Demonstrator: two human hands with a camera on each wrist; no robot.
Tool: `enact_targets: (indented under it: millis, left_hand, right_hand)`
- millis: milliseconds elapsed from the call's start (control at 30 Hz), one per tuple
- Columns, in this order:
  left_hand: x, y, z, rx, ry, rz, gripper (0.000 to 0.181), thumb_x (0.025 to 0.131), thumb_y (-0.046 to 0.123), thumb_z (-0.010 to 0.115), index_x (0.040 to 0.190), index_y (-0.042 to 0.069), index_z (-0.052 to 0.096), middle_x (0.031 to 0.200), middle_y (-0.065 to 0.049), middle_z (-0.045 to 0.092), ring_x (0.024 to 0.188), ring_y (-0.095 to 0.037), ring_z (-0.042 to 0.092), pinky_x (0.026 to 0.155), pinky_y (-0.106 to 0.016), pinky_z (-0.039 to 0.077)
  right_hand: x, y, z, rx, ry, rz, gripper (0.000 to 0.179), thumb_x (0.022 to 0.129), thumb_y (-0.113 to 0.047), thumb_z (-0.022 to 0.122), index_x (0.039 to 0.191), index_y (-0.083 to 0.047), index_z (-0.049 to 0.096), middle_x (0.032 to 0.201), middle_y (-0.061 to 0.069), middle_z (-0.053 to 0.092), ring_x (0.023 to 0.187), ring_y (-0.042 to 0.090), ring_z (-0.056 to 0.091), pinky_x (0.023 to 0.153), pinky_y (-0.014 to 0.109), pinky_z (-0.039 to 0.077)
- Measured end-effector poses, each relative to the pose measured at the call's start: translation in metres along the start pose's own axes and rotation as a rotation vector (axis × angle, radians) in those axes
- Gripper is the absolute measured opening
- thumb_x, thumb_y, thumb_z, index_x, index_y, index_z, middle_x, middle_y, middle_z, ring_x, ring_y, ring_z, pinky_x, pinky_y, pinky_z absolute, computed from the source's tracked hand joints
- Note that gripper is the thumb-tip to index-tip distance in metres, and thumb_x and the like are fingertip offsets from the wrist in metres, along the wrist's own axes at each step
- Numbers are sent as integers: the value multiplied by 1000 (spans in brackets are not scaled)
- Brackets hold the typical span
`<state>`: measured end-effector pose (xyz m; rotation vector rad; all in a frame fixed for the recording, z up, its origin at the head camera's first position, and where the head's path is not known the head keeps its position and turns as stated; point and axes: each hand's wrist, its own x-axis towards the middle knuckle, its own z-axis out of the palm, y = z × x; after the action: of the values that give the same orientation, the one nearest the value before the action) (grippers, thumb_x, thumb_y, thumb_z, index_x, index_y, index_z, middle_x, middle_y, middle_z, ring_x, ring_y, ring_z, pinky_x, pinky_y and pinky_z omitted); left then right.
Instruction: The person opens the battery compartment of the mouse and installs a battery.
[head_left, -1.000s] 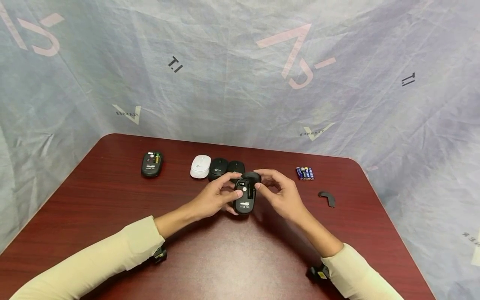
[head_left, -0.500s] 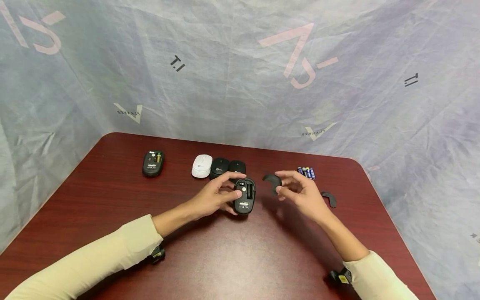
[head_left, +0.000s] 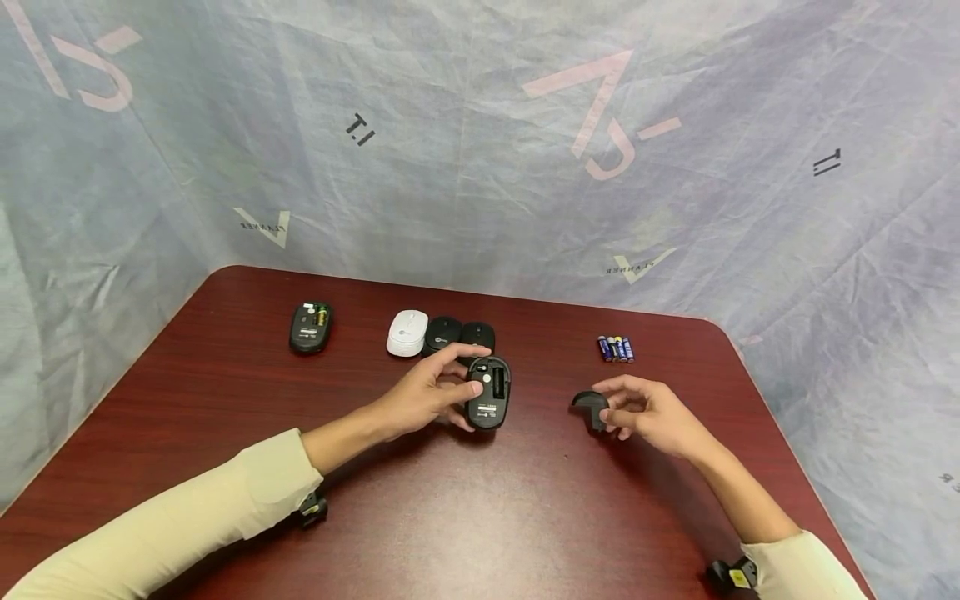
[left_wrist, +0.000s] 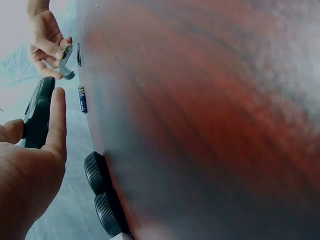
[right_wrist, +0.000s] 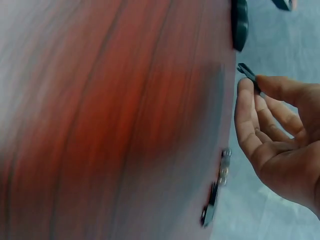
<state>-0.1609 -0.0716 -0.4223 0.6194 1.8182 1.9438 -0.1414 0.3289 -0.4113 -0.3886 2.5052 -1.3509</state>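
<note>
My left hand [head_left: 420, 396] grips a black computer mouse [head_left: 487, 410] by its side, underside turned up, thumb on its bottom face. The battery slot in that mouse is bare. To the right, my right hand [head_left: 651, 417] pinches a curved black battery cover [head_left: 592, 403] between thumb and fingers, held apart from the mouse. In the right wrist view the cover [right_wrist: 248, 76] shows edge-on at the fingertips. The left wrist view has the mouse [left_wrist: 39, 112] between thumb and fingers. A second cover [right_wrist: 210, 204] lies on the table, hidden behind my right hand in the head view.
Several batteries [head_left: 615, 349] lie in a row at the back right. A white mouse [head_left: 407, 333] and two black mice [head_left: 444, 333] stand side by side at the back. Another mouse [head_left: 311, 328] lies upturned at the left with batteries inside. A cloth backdrop hangs behind the table [head_left: 360, 517].
The battery cover has come off the mouse in my left hand. My right hand has carried it to the right and toward me. My left hand has stayed nearly still.
</note>
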Motion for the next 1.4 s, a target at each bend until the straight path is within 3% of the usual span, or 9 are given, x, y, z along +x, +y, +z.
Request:
enact_targets:
  millis: [233, 467, 700, 1400]
  left_hand:
    - [-1, 1, -1, -1, 4, -3, 62, 110, -1, 68, 168, 8, 47, 129, -31, 68, 93, -27, 82, 78, -50, 75]
    - [-1, 2, -2, 3, 0, 4, 63, 110, -2, 68, 168, 9, 48, 129, -31, 68, 93, -27, 82, 78, -50, 75]
    - [-1, 3, -2, -3, 0, 5, 64, 109, -2, 69, 169, 7, 46, 129, -31, 68, 93, -27, 82, 78, -50, 75]
    - [-2, 4, -3, 3, 3, -4, 63, 108, -3, 69, 166, 9, 49, 129, -31, 68, 91, -28, 83, 77, -50, 75]
  right_hand:
    - [-9, 16, -18, -8, -3, 101, 48, 103, -1, 76, 147, 12, 64, 109, 23, 81, 85, 19, 82, 73, 36, 73]
    - [-16, 19, -26, -112, 27, 173, 43, 104, -3, 75, 145, 7, 68, 108, 18, 83, 81, 21, 82, 72, 35, 73]
    - [-16, 16, -29, -201, 39, 187, 42, 103, -5, 78, 144, 4, 72, 97, 12, 84, 75, 21, 80, 67, 33, 72]
    - [-16, 18, -29, -246, 55, 205, 43, 105, -8, 78, 146, 2, 73, 92, 10, 84, 72, 21, 78, 63, 33, 70]
